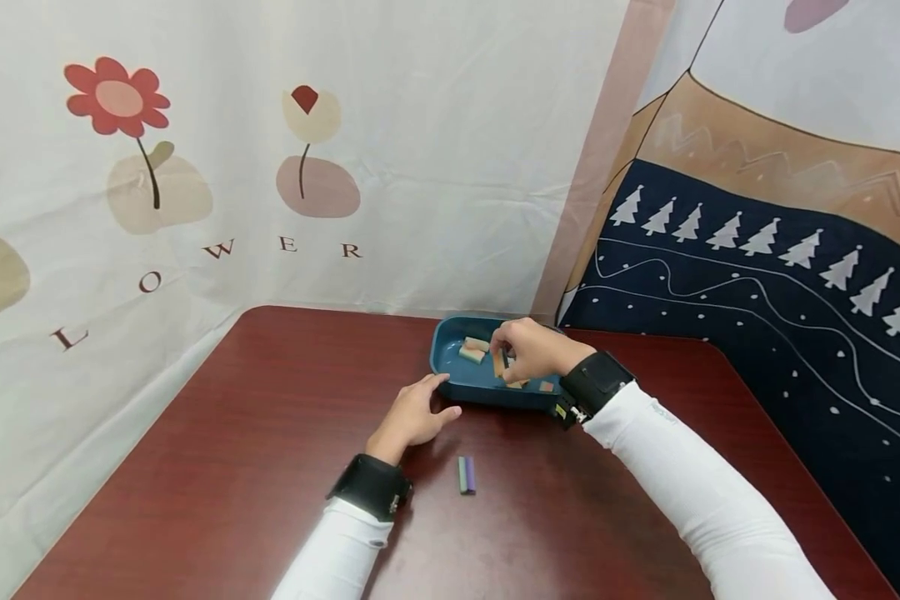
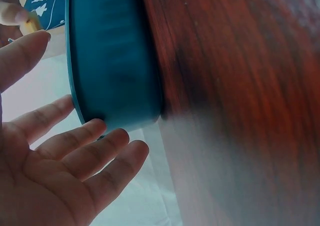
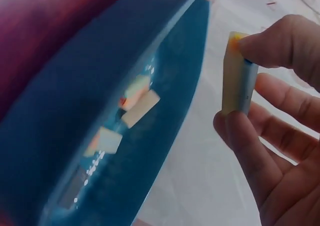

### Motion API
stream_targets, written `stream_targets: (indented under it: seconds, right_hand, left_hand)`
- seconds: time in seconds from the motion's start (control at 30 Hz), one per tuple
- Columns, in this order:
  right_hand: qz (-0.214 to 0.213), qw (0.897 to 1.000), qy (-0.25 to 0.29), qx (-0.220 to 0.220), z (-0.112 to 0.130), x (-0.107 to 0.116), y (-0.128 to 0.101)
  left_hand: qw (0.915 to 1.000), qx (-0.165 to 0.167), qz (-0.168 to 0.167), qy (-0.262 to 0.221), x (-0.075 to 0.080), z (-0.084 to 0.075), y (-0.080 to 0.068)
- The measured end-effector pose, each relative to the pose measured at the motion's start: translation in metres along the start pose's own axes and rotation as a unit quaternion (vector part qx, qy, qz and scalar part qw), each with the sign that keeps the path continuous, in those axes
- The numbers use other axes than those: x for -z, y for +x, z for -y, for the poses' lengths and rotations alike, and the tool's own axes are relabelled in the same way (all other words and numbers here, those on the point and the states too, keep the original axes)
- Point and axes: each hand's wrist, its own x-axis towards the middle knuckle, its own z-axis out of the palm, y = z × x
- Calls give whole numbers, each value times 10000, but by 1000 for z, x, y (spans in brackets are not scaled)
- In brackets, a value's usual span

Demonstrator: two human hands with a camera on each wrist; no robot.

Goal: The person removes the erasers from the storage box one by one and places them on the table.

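A blue rectangular tub (image 1: 487,395) stands near the back edge of the table, with several small pale blocks (image 1: 472,349) inside. Over it, my right hand (image 1: 532,348) pinches a small oblong block (image 3: 233,81) between thumb and fingertips; one side is pale yellow, the other blue-grey. At the tub's near left corner is my left hand (image 1: 408,414), its fingers spread and fairly straight, fingertips right at the rim. On the table in front of the tub lies a small green-and-purple block (image 1: 467,475), apart from both hands.
The reddish-brown table (image 1: 270,467) has rounded far corners. A white cloth with printed flowers (image 1: 435,150) hangs behind it. To the right hangs a dark blue cloth with white trees (image 1: 795,333).
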Motion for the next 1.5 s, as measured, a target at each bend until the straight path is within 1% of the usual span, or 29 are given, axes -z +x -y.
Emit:
stream_targets:
  seconds: [0.1, 0.27, 0.37, 0.43, 0.5, 0.57, 0.67, 0.83, 1.0, 1.13, 1.33, 1.5]
  right_hand:
    - [-134, 9999, 104, 22, 3, -5, -7]
    - [-266, 9986, 401, -231, 17, -12, -18]
    - [-355, 9979, 467, -263, 25, -17, -26]
    - [-439, 9976, 476, -239, 29, -20, -33]
    - [-519, 9967, 594, -204, 33, -24, -39]
    - [-602, 9953, 722, -222, 37, -28, -45]
    - [-749, 9932, 879, -138, 42, -34, -53]
    - [-860, 9922, 897, -100, 46, -42, -64]
    - [-750, 9928, 863, -348, 52, -52, -74]
    - [-493, 9932, 927, -506, 57, -57, -81]
    - [-147, 9922, 1081, -595, 63, -59, -84]
    - [151, 9926, 1007, -659, 69, -67, -84]
  left_hand:
    - [10000, 0, -17, -14, -1, -1, -1]
    - [10000, 1, -40, -50, -1, -2, -1]
    - [10000, -11, -32, -81, -1, -4, -1]
    - [9999, -43, -23, -95, -1, -5, -1]
    - [9999, -34, -5, -107, -1, -6, -2]
    - [9999, -68, -12, -74, -1, -7, -2]
    - [9999, -130, -49, -1, 1, -10, -1]
    - [9996, -243, -83, 96, 3, -13, 2]
    - [9998, -170, -37, 110, 4, -15, -2]
    - [9999, -125, 14, 67, 2, -18, -6]
    - [9999, -51, 97, 28, 4, -22, -10]
    - [9998, -9, 170, 77, 6, -24, -14]
